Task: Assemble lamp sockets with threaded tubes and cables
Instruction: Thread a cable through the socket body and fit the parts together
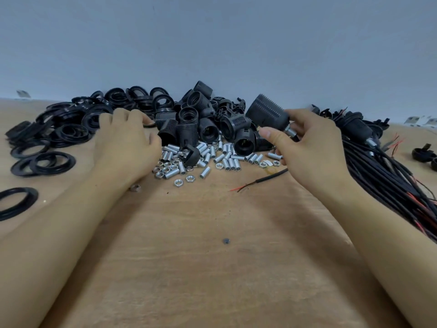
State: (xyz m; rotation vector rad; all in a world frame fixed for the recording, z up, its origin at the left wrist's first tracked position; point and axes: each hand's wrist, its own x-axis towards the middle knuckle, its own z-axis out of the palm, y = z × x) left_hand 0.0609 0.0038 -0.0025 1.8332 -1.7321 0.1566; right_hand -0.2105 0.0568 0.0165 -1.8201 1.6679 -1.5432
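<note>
While the right hand (312, 143) grips a socket (267, 112) with tube (289, 130) and cable (264, 181) above the surface (212, 256), left hand (125, 143), fingers loosely curled, grasp unclear, reaches the rings (71, 129). Risk: trailing cable snags, scattering loose tubes (224, 155).

Both forearms reached forward; the left hand (125, 143) hovered palm-down, fingers loosely curled, while the right hand (312, 143) gripped with curled fingers.

Right hand (312, 147) grips a black socket (267, 113); left hand (125, 143) reaches over black rings (71, 129).
</note>
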